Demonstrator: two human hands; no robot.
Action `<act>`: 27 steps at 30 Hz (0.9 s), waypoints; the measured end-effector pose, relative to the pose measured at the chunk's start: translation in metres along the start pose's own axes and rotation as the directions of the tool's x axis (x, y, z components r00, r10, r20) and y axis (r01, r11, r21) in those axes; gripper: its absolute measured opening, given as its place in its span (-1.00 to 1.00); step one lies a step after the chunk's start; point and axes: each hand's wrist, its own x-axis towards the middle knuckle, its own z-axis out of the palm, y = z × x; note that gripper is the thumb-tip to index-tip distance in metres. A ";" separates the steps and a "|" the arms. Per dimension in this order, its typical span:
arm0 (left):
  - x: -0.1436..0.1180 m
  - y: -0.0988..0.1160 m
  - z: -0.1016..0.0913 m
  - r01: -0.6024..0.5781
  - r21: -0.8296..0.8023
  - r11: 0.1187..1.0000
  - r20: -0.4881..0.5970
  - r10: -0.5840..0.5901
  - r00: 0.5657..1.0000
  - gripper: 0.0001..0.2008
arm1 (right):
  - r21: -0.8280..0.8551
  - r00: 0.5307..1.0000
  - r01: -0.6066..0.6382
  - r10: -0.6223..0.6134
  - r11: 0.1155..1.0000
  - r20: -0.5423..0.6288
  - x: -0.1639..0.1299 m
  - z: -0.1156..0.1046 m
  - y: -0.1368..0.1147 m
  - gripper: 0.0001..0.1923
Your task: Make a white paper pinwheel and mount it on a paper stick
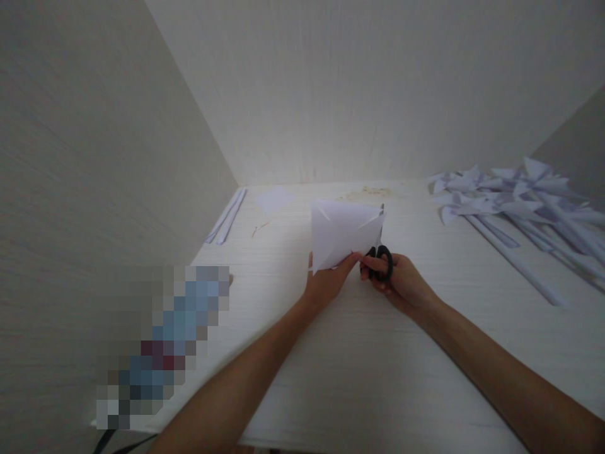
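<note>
A white sheet of paper [343,236] was held up just above the white table [331,366], near its middle and straight ahead of both hands. The left hand [328,284] was closed on the sheet's lower edge, pinched near the bottom corner, so that the paper rose away from the fingers toward the back wall. Short slits were seen running in from the corners at the top left and top right. The right hand [399,284] was closed through the black handles of a pair of scissors [379,255], held just beside the left hand and touching the sheet's right edge. The scissors' long axis was pointed up and away from the person, along that right edge, with the blade tip seen near the upper right corner; how far the blades were parted could not be told. The right hand was thus the nearer to the edge being met. A heap of paper pinwheels [515,189] lay well apart at the right, and paper strips [229,214] by the left wall.
</note>
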 end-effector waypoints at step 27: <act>0.005 0.011 -0.002 0.029 -0.185 0.982 -0.030 -0.035 0.999 -0.89 | -0.144 0.994 0.104 -0.107 0.984 -0.013 0.002 -0.005 0.006 -0.78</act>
